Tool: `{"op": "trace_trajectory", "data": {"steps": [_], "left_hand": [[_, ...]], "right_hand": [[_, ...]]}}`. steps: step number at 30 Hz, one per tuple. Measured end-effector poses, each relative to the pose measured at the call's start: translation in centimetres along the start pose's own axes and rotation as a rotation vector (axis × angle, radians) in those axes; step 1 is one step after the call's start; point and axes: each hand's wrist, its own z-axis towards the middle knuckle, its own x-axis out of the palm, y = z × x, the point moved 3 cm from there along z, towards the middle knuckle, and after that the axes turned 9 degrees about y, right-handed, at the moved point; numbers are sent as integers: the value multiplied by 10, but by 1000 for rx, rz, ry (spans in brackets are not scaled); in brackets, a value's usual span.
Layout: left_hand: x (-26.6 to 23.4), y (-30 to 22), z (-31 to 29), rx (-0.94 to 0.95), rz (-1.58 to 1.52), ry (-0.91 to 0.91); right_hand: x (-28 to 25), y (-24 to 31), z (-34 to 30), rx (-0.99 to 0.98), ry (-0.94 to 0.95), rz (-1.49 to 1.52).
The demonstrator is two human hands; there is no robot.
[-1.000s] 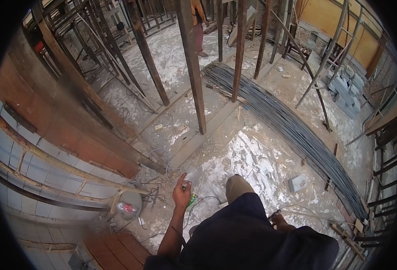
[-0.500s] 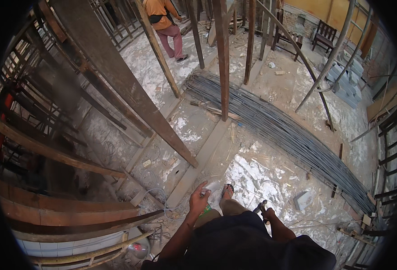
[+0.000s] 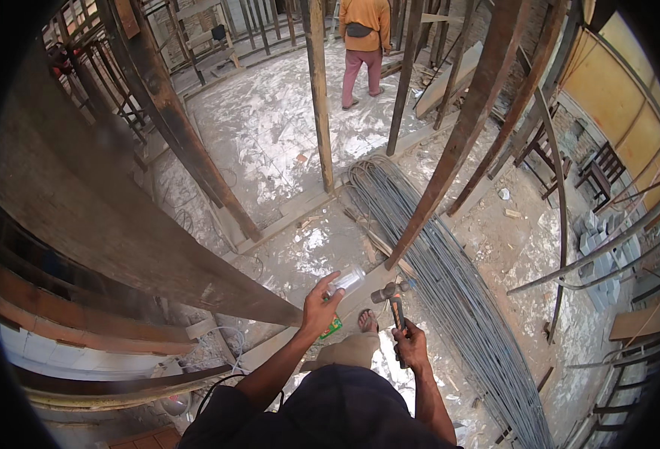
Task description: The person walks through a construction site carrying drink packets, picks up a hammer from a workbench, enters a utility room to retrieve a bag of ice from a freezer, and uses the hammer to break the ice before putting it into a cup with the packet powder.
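In my left hand (image 3: pixel 319 305), fingers are closed round a see-through plastic container (image 3: pixel 349 279), tilted up to the right. A green packet (image 3: pixel 331 328) shows just below that hand; whether the hand holds it I cannot tell. My right hand (image 3: pixel 411 346) is wrapped round the grip of a hammer (image 3: pixel 396 308). The hammer's handle is black and orange, and its grey metal head points up and away from me, close to the container but apart from it. My sandalled foot (image 3: pixel 367 321) stands on the floor between both hands.
Long steel bars (image 3: pixel 442 262) lie bundled on the right. Wooden posts (image 3: pixel 318 97) stand ahead; a wide timber plank (image 3: pixel 158 262) slants close on my left. A person (image 3: pixel 364 52) in orange walks far ahead. Grey blocks (image 3: pixel 607 262) and a wooden chair (image 3: pixel 601 173) are at far right.
My view has swung, with the steel bars now nearer my right hand. Both hands have come up, the hammer now raised in front of me. The person ahead has walked farther off.
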Motion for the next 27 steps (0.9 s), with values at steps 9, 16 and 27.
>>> {"op": "trace_trajectory", "data": {"steps": [9, 16, 27], "left_hand": [[-69, -42, 98, -303, 197, -407], [-104, 10, 114, -333, 109, -690], [-250, -17, 323, -458, -104, -1017]], "right_hand": [[25, 175, 207, -172, 247, -232], [137, 279, 386, -125, 537, -233], [368, 316, 667, 67, 908, -239]]}}
